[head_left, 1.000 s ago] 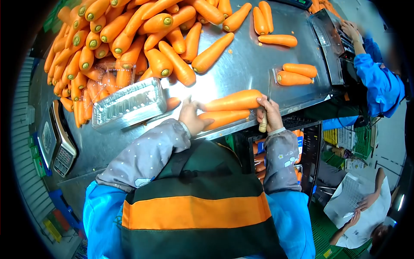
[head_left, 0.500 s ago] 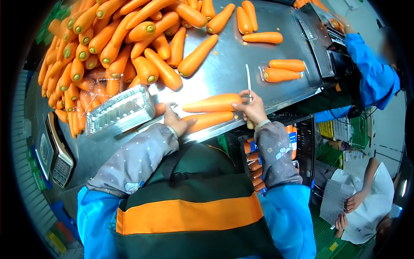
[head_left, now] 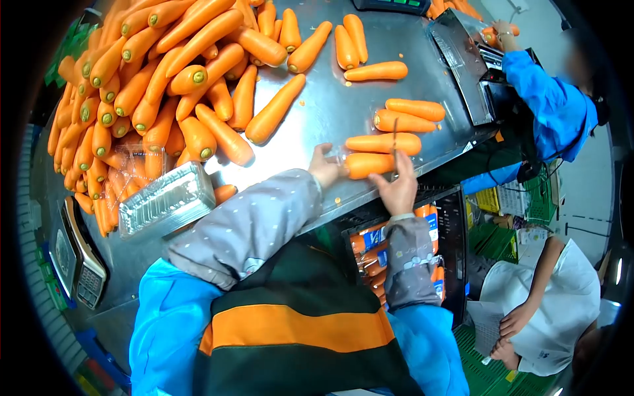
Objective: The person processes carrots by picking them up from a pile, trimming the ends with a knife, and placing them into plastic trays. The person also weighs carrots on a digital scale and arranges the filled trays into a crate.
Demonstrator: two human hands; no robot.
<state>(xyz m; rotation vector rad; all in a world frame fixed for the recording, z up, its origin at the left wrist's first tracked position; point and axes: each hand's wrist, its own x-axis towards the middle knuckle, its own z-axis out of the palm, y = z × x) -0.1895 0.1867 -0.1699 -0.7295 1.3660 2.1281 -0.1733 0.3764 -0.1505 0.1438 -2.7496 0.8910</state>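
Two carrots lie side by side in a clear tray at the table's front edge; the nearer carrot [head_left: 368, 165] is between my hands. My left hand [head_left: 326, 167] is at the tray's left end, its fingers apart. My right hand [head_left: 399, 188] touches the right end of that carrot, with a thin knife [head_left: 395, 142] held upright by the fingers. The farther carrot [head_left: 376, 143] lies behind it, partly crossed by the knife. Just beyond, another pair of carrots [head_left: 413, 115] rests in a clear tray. A stack of clear trays [head_left: 166, 198] stands to the left.
A large carrot pile [head_left: 152, 72] covers the table's back left. Loose carrots [head_left: 376, 71] lie farther back. A scale [head_left: 80, 257] stands at left. Below the edge is a black crate [head_left: 454, 244] with packed carrots. Two other people [head_left: 561, 99] are at right.
Both hands have moved right along the edge, and the two carrots now lie together in a tray beside the other packed pair. The view has shifted.
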